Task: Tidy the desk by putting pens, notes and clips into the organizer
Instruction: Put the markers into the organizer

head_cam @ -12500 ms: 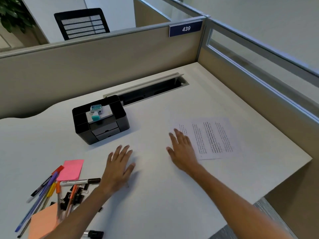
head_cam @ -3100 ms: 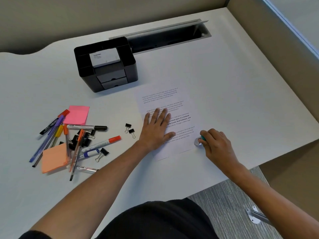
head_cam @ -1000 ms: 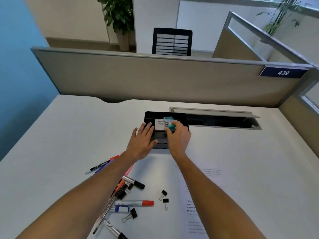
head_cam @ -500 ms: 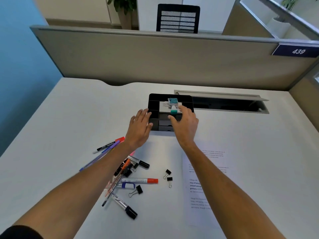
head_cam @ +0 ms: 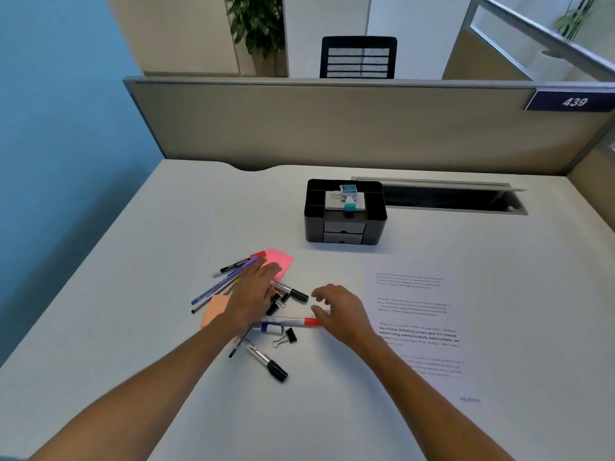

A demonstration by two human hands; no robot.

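The black plastic organizer (head_cam: 345,214) stands far back on our white worktop (head_cam: 432,247). Our left hand (head_cam: 252,296) lies flat, fingers straight, over the scattered pens (head_cam: 213,291); our right hand (head_cam: 339,312) hovers loosely curled, holding nothing.

The desk (head_cam: 432,247) is surfaced in a smooth, matt white laminate, and the organizer (head_cam: 345,212) is seen to be moulded in glossy black plastic. The printed sheet (head_cam: 417,324) and the pink notes (head_cam: 278,262) are matt paper, while the marker (head_cam: 289,322) is cased in shiny plastic. The divider (head_cam: 332,124) is faced in dull beige cloth and capped by a brushed metal rail.
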